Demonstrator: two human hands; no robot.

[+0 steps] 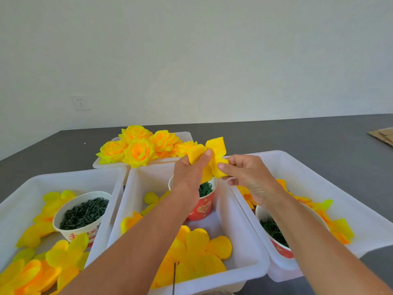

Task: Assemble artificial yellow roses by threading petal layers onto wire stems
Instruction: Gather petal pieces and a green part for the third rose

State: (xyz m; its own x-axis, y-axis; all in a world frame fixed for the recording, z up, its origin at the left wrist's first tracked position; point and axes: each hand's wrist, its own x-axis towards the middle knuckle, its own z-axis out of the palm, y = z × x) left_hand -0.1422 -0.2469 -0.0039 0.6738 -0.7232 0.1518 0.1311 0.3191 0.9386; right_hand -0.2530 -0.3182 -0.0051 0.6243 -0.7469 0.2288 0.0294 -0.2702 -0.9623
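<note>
Both hands hold one yellow petal layer (214, 154) raised above the middle white tray (136, 188), over the red paper cup (202, 209) of green rings. The left hand (189, 175) pinches its left lobes with curled fingers; the right hand (246, 173) pinches a right lobe between thumb and forefinger. No wire stem is discernible within the layer, although a thin dark rod (174, 277) rises at the near edge. Risks, as judged: opposed pulling may tear the fabric at its centre hole; a slack pinch would drop the layer into the cup.

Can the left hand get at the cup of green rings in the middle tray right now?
Probably not yet: the left hand hovers right above the cup, but pinches the petal layer together with the right hand.
</note>
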